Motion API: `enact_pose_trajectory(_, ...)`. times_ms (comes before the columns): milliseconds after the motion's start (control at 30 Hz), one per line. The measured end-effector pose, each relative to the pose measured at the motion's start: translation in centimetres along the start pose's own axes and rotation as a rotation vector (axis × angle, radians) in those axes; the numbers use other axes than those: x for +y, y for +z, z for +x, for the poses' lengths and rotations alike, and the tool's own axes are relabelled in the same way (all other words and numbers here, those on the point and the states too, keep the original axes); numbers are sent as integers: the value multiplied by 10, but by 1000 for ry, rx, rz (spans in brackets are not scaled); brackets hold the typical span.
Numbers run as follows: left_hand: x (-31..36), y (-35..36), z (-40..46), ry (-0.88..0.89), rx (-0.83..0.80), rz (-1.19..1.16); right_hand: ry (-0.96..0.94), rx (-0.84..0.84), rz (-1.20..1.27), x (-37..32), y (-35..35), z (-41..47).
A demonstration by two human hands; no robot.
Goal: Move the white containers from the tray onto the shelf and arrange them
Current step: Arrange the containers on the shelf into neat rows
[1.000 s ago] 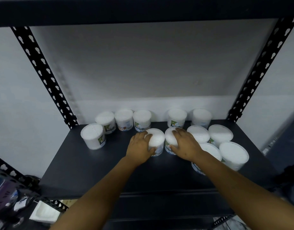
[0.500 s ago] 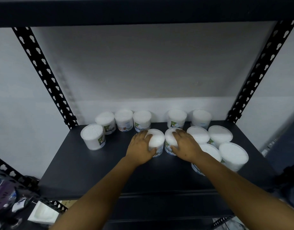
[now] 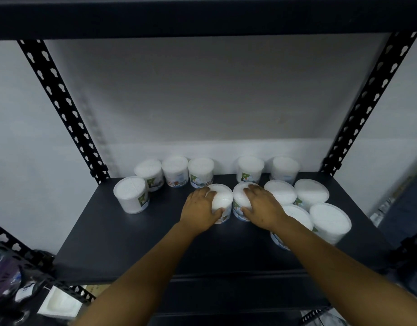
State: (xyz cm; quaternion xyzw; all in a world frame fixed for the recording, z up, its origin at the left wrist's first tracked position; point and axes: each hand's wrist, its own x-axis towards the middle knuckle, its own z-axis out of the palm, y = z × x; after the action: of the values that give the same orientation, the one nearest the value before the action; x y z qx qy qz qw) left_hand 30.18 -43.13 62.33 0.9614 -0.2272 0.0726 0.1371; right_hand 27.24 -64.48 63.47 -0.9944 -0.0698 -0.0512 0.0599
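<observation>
The right forearm hides much of one tub [image 3: 299,216] on the shelf [image 3: 137,241]. Below the shelf's left corner, a white tray [image 3: 59,304] and dark clutter [image 3: 7,281] are blurred and cut off.

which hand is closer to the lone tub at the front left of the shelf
Left. The left hand grips a container just right of the lone tub, with bare shelf between them. The right hand grips the next container, farther right.
</observation>
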Motion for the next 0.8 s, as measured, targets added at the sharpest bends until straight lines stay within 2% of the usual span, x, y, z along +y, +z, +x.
enact_pose_trajectory(533, 4, -1, 0, -11, 22, 1, -12, -3, -9, 2, 0, 1)
enact_pose_trajectory(800, 19, -1, 13, 9, 28, -8, -12, 57, 102, 13, -3, 1)
